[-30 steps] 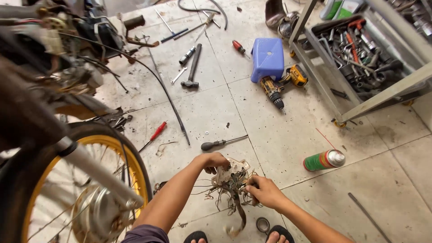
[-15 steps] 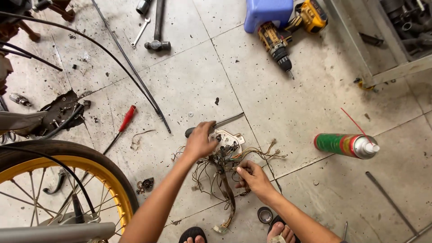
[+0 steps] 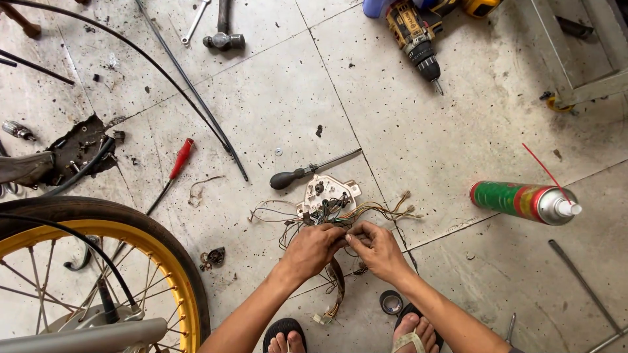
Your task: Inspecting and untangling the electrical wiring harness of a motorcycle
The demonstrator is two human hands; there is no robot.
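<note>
Vs 0.5 s ago: both hands have come together. The left hand [image 3: 315,247] was up at the top of the wiring harness [image 3: 330,219], by the pale backing plate [image 3: 325,191]; it now sits lower, knuckle to knuckle with the right hand [image 3: 376,250]. Camera has dipped and shifted a bit: the drill [image 3: 413,40] and hammer [image 3: 222,29] sit closer to the top edge, and the spray can [image 3: 523,202] is further right.

Packages/labels: the spray can lies on its side at 3 o'clock of the hands, well apart. Green body w/ red band, silver shoulder, white nozzle w/ thin red straw pointing to 11 o'clock. A small roll of black tape [image 3: 391,302] lies flat at 5 o'clock, just beside the right foot. Red-handled screwdriver [image 3: 174,167] at 10 o'clock; black-handled screwdriver [image 3: 307,171] at 12 o'clock, just above the plate.

Pose: both forearms come up from the bottom edge, converging, backs of hands facing up. Left fingers curled shut round a bunch of wires; right thumb and forefinger pinched on wires at the same spot, fingertips of both hands touching. Harness lies on the tile floor [image 3: 275,98] betw. hands and plate, loose ends fanning to 2 o'clock and trailing down to 6 o'clock betw. the feet. Yellow-rimmed wheel [image 3: 171,265] at 8 o'clock.
</note>
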